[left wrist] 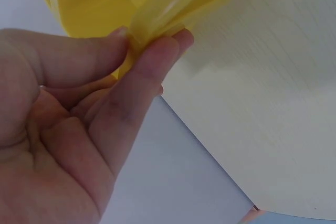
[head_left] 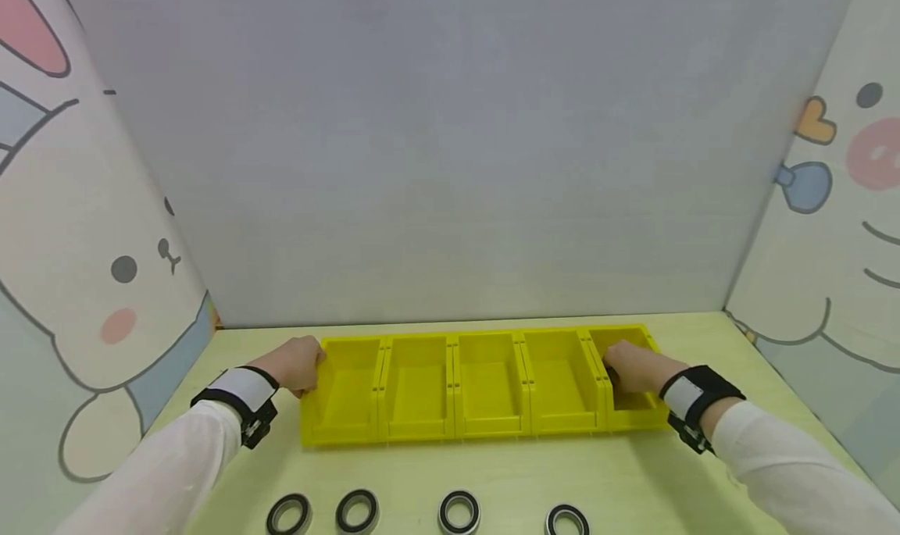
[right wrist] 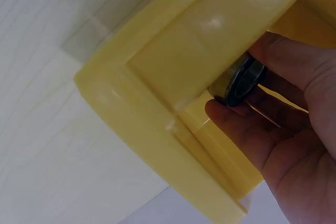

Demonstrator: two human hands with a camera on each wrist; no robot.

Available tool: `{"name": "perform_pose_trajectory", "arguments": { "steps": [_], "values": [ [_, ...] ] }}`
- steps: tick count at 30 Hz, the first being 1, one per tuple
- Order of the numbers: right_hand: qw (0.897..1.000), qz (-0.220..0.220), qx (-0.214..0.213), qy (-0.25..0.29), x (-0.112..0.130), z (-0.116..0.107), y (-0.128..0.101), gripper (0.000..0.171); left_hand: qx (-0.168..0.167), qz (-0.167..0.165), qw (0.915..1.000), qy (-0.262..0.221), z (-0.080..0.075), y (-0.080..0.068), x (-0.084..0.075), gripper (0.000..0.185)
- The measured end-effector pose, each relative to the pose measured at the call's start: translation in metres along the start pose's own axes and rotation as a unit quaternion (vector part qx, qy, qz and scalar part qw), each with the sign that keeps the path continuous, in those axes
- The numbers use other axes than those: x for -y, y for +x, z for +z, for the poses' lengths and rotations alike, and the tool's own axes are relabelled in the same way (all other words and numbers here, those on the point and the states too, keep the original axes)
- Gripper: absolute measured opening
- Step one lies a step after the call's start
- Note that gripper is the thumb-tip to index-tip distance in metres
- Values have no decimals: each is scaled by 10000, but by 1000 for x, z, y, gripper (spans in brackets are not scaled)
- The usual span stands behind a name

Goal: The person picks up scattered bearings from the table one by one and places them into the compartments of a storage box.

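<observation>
The right hand (head_left: 633,367) reaches into the rightmost bin of the yellow tray (head_left: 485,429) and pinches a bearing (right wrist: 241,81) against the bin's inner wall. The left hand (head_left: 298,363) pinches the tray's left end wall between thumb and fingers (left wrist: 157,61). Four more bearings (head_left: 458,511) lie on the table (head_left: 633,488) in front.

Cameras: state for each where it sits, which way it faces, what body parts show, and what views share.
Head: on the head, facing forward and down at bins, rings, both sleeves, left hand, right hand.
Left wrist: along the palm; fingers pinch a bin edge.
Right wrist: along the palm; right hand holds a ring against a bin.
Shared: the yellow bins.
</observation>
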State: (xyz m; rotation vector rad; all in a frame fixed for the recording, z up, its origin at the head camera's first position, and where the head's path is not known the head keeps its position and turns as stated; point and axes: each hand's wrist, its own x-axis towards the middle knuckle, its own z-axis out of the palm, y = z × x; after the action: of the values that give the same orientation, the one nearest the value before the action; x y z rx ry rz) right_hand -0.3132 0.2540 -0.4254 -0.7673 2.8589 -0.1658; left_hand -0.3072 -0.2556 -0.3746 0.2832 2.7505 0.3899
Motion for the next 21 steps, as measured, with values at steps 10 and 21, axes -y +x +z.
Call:
{"name": "perform_pose_trajectory", "arguments": {
  "steps": [10,21],
  "values": [
    [9998,170,-55,71,-4,7,0,10,8,4,10000,48,-1,1,-2,21],
    [9991,379,194,36,8,-38,-15,45,35,-13,9999,103,-1,-3,-5,17]
  ]
}}
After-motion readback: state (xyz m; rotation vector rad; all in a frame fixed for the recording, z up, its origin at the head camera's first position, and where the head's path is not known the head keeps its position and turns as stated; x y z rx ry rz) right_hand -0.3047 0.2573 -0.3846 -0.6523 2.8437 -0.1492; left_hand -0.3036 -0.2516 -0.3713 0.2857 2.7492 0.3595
